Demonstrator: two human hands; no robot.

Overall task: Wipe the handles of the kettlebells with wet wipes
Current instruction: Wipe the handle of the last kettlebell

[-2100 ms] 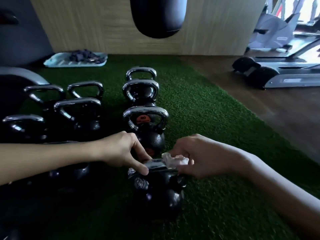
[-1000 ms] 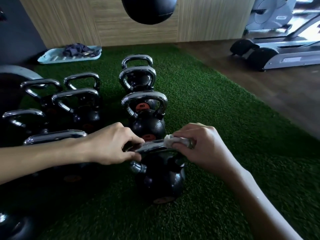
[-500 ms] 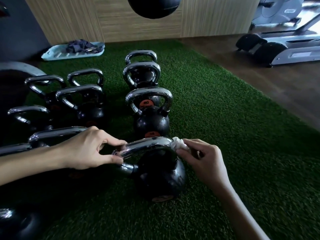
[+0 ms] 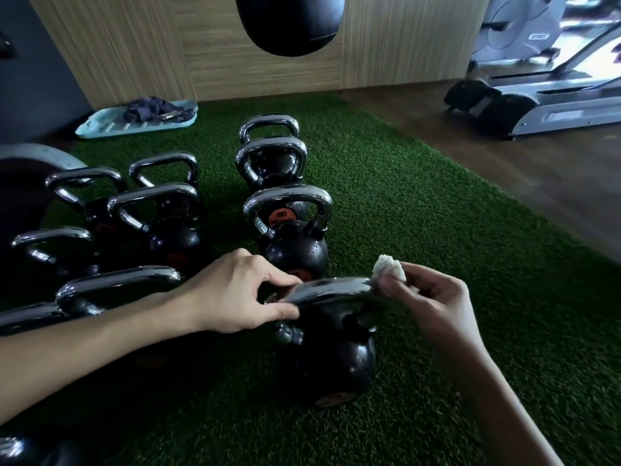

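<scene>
Several black kettlebells with chrome handles stand in rows on green turf. The nearest kettlebell (image 4: 327, 361) sits in front of me, its chrome handle (image 4: 331, 288) running left to right. My left hand (image 4: 240, 294) pinches the left end of that handle between thumb and fingers. My right hand (image 4: 433, 297) holds a crumpled white wet wipe (image 4: 389, 269) against the handle's right end. Behind it stands another kettlebell (image 4: 292, 245) with an orange label.
More kettlebells (image 4: 161, 213) crowd the left side. A pale blue tray (image 4: 100, 124) with dark cloth lies by the wooden wall. A black punching bag (image 4: 289, 21) hangs overhead. A treadmill (image 4: 537, 105) stands on the wooden floor at the right.
My right hand slid the wipe along the handle from its middle to the right end. My left hand stayed pinched on the handle's left end. The view tilted down slightly.
</scene>
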